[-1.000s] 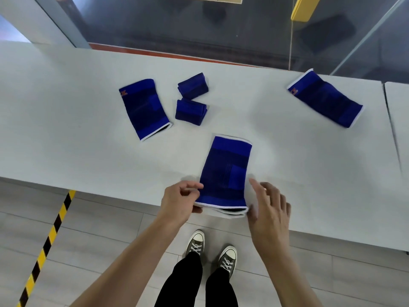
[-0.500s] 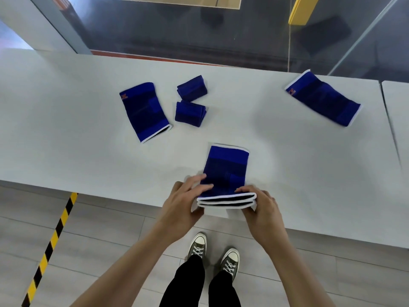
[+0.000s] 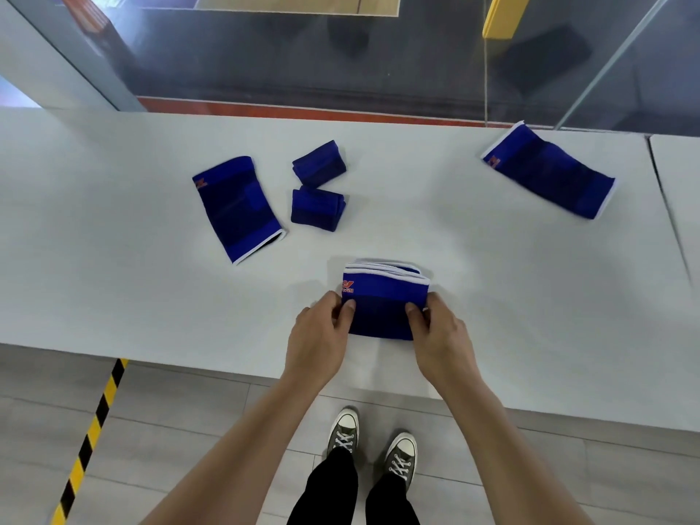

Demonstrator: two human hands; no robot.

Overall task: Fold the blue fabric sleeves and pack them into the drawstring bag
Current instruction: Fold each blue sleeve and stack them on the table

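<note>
Pinching the half-folded blue sleeve [image 3: 382,303] at the near edge of the table [image 3: 113,289], the left hand [image 3: 320,337] and right hand [image 3: 441,335] were clamped on its sides; white hems should stay aligned and creases pressed flat.

Bright, even light; soft shadows, sharp focus, wide-angle bending at edges.

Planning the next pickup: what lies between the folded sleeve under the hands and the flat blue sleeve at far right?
Nothing: in the head view only bare white table separates the folded blue fabric sleeve from the flat blue sleeve.
</note>
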